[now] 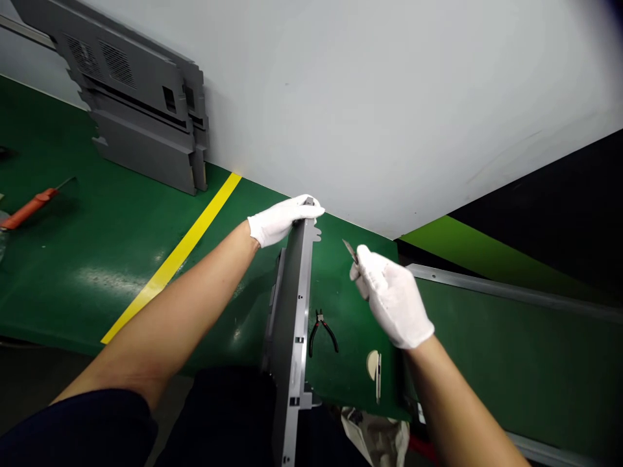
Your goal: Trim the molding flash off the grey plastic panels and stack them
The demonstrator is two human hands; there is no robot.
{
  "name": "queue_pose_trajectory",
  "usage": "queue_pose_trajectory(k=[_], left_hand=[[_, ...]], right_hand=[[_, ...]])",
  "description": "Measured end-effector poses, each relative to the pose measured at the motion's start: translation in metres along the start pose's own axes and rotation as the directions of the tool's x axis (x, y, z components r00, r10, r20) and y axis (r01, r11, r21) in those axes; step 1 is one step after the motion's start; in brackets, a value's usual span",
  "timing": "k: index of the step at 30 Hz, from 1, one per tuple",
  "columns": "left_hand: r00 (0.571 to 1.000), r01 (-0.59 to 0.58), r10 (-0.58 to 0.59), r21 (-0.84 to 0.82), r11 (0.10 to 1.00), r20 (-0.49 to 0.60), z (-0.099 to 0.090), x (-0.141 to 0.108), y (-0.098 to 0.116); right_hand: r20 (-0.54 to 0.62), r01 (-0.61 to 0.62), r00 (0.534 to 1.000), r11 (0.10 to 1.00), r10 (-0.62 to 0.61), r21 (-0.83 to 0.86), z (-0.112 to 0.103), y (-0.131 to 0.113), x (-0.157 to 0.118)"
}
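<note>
A grey plastic panel (295, 311) stands on its edge in front of me, its narrow side with small slots facing up. My left hand (285, 219), in a white glove, is closed round the panel's far end. To the right of the panel, my gloved right hand (393, 295) grips a small knife (350, 250) with its blade pointing up and left, apart from the panel. Diagonal cutters (322, 332) with black handles lie on the green table between the panel and my right forearm.
Several similar grey panels (146, 139) lean against the white wall (365, 110) at the left. An orange-handled tool (32, 208) lies far left, beyond a yellow tape line (182, 250). A round beige piece (372, 365) and a slim metal tool (378, 379) lie near the front edge. A metal-railed conveyor (506, 350) runs right.
</note>
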State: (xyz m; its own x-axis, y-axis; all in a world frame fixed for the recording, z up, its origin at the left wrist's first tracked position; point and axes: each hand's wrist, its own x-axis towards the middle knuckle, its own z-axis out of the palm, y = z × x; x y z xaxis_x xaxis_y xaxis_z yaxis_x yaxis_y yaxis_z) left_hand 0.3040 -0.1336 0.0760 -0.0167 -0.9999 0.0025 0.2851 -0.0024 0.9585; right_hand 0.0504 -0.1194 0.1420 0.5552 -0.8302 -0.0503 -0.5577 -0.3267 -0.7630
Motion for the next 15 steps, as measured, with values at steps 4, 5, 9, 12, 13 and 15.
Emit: queue_pose_trajectory(k=[4, 5, 9, 12, 13, 15], left_hand=[[1.0, -0.003, 0.002, 0.056, 0.998, 0.004, 0.002, -0.012, 0.003], [1.0, 0.009, -0.009, 0.065, 0.998, -0.001, 0.003, -0.015, 0.004], [0.999, 0.05, -0.048, 0.154, 0.987, -0.012, 0.008, -0.031, 0.012], [1.0, 0.02, -0.02, 0.34, 0.94, -0.004, 0.018, -0.051, 0.02], [1.0, -0.001, 0.006, 0.443, 0.897, -0.009, 0.024, -0.061, 0.024], [0.998, -0.042, 0.067, 0.665, 0.746, -0.011, 0.039, -0.086, 0.031]], right_hand=[[0.029, -0.207, 0.978, 0.958, 0.205, 0.199, 0.014, 0.016, -0.032], [0.041, -0.242, 0.97, 0.943, 0.238, 0.228, 0.018, 0.023, -0.038], [0.07, -0.357, 0.933, 0.883, 0.353, 0.305, 0.03, 0.056, -0.063], [0.059, -0.392, 0.917, 0.863, 0.395, 0.318, 0.036, 0.077, -0.083], [0.06, -0.406, 0.91, 0.857, 0.41, 0.318, 0.038, 0.082, -0.091], [0.066, -0.445, 0.891, 0.838, 0.449, 0.316, 0.042, 0.093, -0.105]])
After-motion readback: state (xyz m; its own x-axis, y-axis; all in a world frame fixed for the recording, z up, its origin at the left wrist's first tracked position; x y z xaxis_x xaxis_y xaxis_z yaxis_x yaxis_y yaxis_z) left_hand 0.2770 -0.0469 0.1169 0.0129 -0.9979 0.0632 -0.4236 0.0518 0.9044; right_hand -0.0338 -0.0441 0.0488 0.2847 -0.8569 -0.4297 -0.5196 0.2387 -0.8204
